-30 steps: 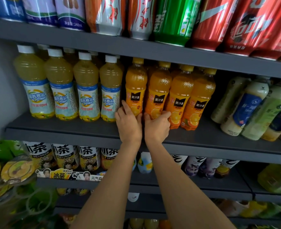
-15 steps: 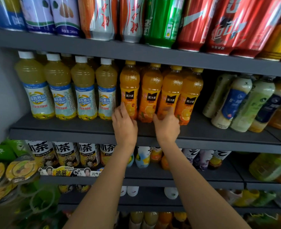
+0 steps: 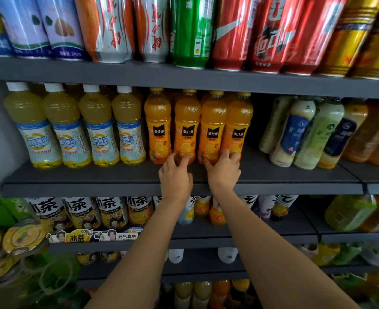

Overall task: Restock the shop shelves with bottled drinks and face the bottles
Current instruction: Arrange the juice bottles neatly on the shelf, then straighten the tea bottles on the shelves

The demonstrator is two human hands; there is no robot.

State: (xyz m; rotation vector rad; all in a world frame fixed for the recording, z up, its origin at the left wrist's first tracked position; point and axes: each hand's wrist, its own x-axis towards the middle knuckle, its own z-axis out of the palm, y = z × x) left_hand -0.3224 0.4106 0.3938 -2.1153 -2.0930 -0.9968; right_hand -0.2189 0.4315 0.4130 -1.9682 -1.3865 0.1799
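Two bare forearms reach up from the bottom edge, elbows cut off. Left hand [image 3: 175, 177] has its fingers curled onto the base of the second orange plastic juice bottle [image 3: 186, 130], thumb toward the first orange juice bottle [image 3: 158, 128]; how firmly it grips is hard to tell, as the fingertips merge with the label. Right hand [image 3: 224, 168] curls its fingers round the bases of the third orange juice bottle [image 3: 213, 130] and the fourth orange juice bottle [image 3: 238, 130]; its thumb sits low in front of the third. All four stand upright, touching side by side, set back from the front edge of the dark grey metal middle shelf [image 3: 95, 188], labels facing out. More orange bottles stand behind them, mostly hidden. A bare strip of shelf runs along the front edge, with an open gap to the right of the fourth bottle. Just left, four pale yellow white-capped bottles [image 3: 79, 128] stand in a row, more behind. Right of the gap, cream and green milky bottles [image 3: 304, 132] lean, blurred. Upper shelf holds tall cans [image 3: 190, 30], tops cut off. Lower shelf shows iced tea bottles [image 3: 90, 210], caps hidden by the shelf edge. Bottom left corner is a blurred green and yellow clutter, unreadable.
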